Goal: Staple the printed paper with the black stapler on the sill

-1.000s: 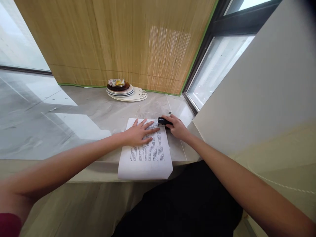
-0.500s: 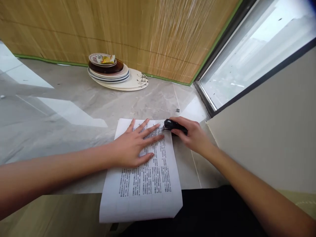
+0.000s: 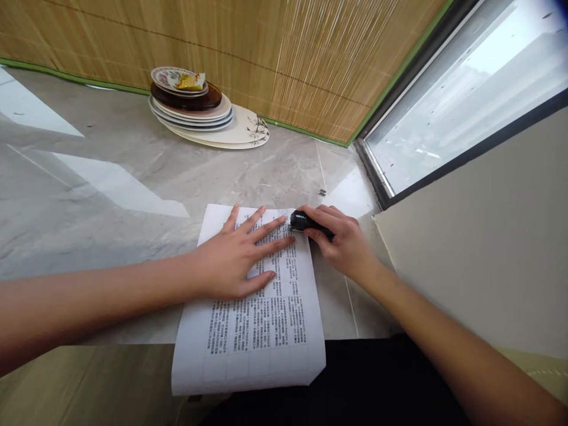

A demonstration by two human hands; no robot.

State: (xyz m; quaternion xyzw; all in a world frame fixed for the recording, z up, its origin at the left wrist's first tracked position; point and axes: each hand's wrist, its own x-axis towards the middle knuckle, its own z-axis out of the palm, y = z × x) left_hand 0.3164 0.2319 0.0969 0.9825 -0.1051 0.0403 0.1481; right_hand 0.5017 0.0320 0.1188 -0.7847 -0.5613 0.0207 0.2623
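Printed paper sheets lie on the grey marble-look surface, their near end hanging over its front edge. My left hand rests flat on the print with its fingers spread. At the far right corner of the paper, my right hand is closed around a black stapler. The stapler's front end lies over the paper's right edge, close to the fingertips of my left hand. Its lower part is largely hidden by my fingers, and I cannot tell whether its jaws are pressed together.
A stack of plates with a small yellow packet on top stands at the back, before a bamboo blind. Small dark staple pieces lie beyond the paper. A window and a pale panel bound the right side.
The view has shifted slightly. The stapler's top looks a little lower and flatter over the paper's edge. My left hand stays spread on the sheets.
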